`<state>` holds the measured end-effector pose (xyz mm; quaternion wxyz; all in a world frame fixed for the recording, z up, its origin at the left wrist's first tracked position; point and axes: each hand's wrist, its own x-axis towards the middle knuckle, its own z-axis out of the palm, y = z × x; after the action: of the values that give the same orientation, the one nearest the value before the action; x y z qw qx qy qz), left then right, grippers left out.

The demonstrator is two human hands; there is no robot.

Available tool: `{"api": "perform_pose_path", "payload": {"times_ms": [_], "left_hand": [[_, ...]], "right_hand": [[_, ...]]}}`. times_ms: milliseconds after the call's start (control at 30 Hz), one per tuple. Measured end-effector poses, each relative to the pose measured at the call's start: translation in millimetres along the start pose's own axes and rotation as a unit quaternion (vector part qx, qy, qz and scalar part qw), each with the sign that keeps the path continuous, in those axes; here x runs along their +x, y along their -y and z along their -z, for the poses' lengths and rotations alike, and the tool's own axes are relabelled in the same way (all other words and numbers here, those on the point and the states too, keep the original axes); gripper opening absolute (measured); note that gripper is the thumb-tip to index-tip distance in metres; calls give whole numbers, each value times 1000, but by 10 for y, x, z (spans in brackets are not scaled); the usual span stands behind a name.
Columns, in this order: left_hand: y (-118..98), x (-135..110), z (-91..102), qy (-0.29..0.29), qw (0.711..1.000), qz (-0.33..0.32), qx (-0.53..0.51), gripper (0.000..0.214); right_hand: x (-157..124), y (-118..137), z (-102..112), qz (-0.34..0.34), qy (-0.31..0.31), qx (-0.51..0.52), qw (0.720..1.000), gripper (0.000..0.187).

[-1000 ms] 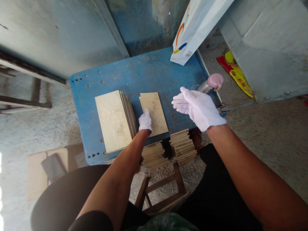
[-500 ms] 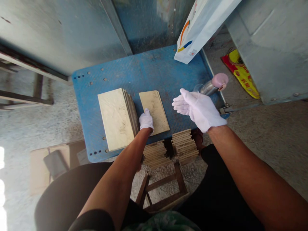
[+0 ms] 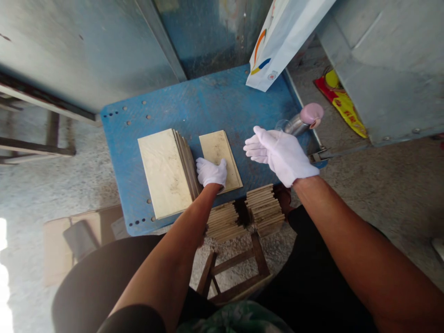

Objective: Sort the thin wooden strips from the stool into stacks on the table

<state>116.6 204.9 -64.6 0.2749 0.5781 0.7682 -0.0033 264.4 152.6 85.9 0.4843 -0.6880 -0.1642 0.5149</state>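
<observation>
Boards in a small pile (image 3: 224, 149): found lying flat near the front edge of the blue counter (image 3: 222, 101), at least two deep and slightly out of line. Covered at the lower left by the gloved left hand (image 3: 212, 173), with fingers pointing toward the tall stack (image 3: 164, 173) just beside; could not tell whether clamped on a board or merely resting. Looked partway through, judging by the split: many boards gathered in the tall stack, only a few under the left hand. Below the front edge, saw a left bundle (image 3: 225, 223) and a right bundle (image 3: 265, 210), seemingly of similar boards; could not sort done from left among them. Farther right, held the gloved right hand (image 3: 281, 156) above the counter, grasping nothing, with fingers stretched out and together. Beyond, noticed a pink-lidded flask (image 3: 296, 125) and a white bag (image 3: 284, 46).
</observation>
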Motion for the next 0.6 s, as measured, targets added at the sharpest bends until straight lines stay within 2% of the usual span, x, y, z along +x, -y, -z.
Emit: {"api": "perform_pose_path", "payload": {"times_ms": [133, 233, 467, 600], "left_hand": [[-144, -82, -152, 9, 999, 17, 41, 127], [-214, -107, -285, 15, 997, 46, 63, 141], [-312, -96, -370, 8, 994, 78, 72, 146], [-333, -80, -406, 3, 996, 78, 42, 139]], "right_hand": [[-26, 50, 4, 5, -20, -1, 1000, 40], [-47, 80, 13, 7, -34, 6, 999, 38], [-47, 105, 51, 0, -33, 18, 999, 29], [-48, 125, 63, 4, -33, 27, 999, 24]]}}
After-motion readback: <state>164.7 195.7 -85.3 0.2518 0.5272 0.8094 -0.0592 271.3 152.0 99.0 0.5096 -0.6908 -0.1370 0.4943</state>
